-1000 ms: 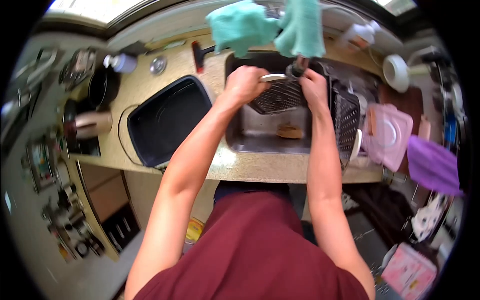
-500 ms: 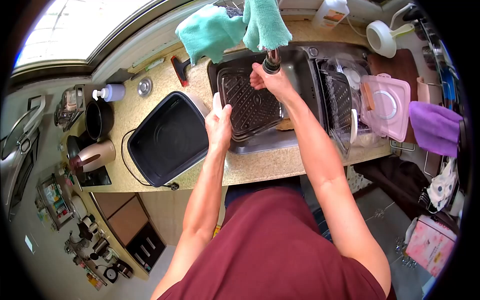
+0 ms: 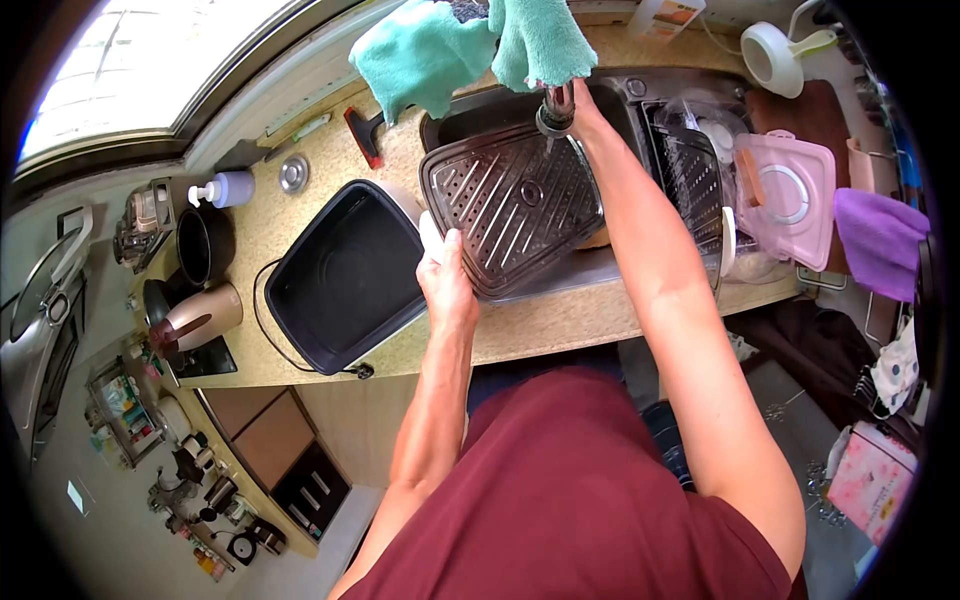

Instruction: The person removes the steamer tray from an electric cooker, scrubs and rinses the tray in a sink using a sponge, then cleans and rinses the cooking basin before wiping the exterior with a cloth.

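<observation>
A dark slotted tray (image 3: 515, 205) is tilted over the metal sink (image 3: 590, 272), under the faucet (image 3: 555, 115). My left hand (image 3: 450, 285) grips the white handle (image 3: 431, 238) at the tray's left edge. Behind the faucet reaches my right hand (image 3: 588, 108), its fingers mostly hidden by the faucet and a green cloth (image 3: 540, 45). Thin water seems to fall from the faucet onto the tray. Part of a brown thing (image 3: 597, 238) shows in the sink behind the tray's right edge.
Left of the sink stands a black rectangular pan (image 3: 345, 275) with a cord. Farther left are a soap bottle (image 3: 225, 189), a pot (image 3: 205, 245) and a kettle (image 3: 205, 315). A dish rack (image 3: 690, 180) and pink lid (image 3: 795, 200) lie right.
The tray has turned from steep to facing up and come nearer. My left hand has moved down to its left edge. My right hand has gone behind the faucet.
</observation>
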### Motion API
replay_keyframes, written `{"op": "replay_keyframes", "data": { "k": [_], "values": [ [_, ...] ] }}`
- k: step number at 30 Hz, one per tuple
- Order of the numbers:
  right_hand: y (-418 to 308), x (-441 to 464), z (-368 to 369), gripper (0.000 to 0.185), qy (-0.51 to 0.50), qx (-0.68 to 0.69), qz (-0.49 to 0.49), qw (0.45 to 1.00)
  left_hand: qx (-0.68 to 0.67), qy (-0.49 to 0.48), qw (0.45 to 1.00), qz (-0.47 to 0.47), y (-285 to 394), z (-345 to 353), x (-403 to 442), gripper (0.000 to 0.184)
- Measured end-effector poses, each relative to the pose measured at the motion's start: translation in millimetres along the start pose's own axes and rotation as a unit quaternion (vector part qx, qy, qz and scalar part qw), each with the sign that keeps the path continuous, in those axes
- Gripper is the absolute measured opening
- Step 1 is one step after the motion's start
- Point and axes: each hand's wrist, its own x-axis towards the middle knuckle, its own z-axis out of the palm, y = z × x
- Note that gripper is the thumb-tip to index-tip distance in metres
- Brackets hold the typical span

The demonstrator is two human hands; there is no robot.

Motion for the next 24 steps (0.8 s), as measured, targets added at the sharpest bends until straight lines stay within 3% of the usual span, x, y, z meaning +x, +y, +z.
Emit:
{"op": "replay_keyframes", "data": {
  "k": [2,3,6,8,10,11,12,14,16,17,18,20,24],
  "values": [
    [-4.3,5.0,2.9,0.034,-0.004,0.053,0.046,0.998,-0.005,-0.008,1.000,0.017,1.6,-0.1,-2.5,0.033],
    [-4.8,9.3,5.4,0.034,-0.010,0.035,0.015,0.999,-0.011,-0.019,0.999,0.024,1.7,-0.3,-3.5,0.038],
    [-22.5,-3.5,-7.1,0.032,-0.027,0.041,0.028,0.998,0.004,0.002,0.999,0.042,-2.2,1.1,-5.7,0.027],
    [-38.0,-10.1,-12.9,0.029,-0.086,0.131,0.078,0.985,0.000,-0.009,0.999,0.032,-1.1,1.0,-7.5,0.027],
    [-42.9,-30.3,-19.6,0.032,-0.071,0.163,0.096,0.979,-0.001,-0.024,1.000,0.019,2.0,0.1,-10.5,0.027],
    [-37.6,-35.6,-26.8,0.035,-0.065,-0.016,0.034,0.997,-0.004,-0.022,1.000,0.021,3.6,2.8,-12.5,0.027],
    [-38.6,-43.6,-33.1,0.039,-0.057,-0.194,-0.030,0.979,-0.005,-0.022,0.999,0.022,2.5,1.6,-12.9,0.027],
    [-68.8,-85.4,-38.8,0.043,-0.017,-0.280,-0.051,0.958,-0.023,-0.028,0.999,0.012,-0.5,0.5,-13.7,0.027],
    [-54.5,-104.1,-50.0,0.042,-0.014,-0.390,-0.138,0.910,-0.036,-0.020,0.999,-0.001,-1.5,3.6,-16.1,0.027],
    [-58.8,-113.8,-55.8,0.040,-0.030,-0.373,-0.133,0.918,-0.042,-0.012,0.999,-0.013,-1.1,3.6,-19.3,0.027],
    [-66.0,-131.1,-56.0,0.038,0.024,-0.485,-0.148,0.861,-0.049,-0.016,0.999,-0.012,5.9,10.0,-25.6,0.027],
    [-84.9,-153.0,-65.3,0.033,0.002,-0.485,-0.167,0.859,-0.087,-0.036,0.995,-0.038,13.8,25.1,-41.7,0.026],
    [-119.1,-185.0,-84.1,0.028,-0.112,-0.511,-0.086,0.848,-0.041,-0.071,0.997,-0.003,-3.1,30.3,-57.1,0.028]
  ]
}}
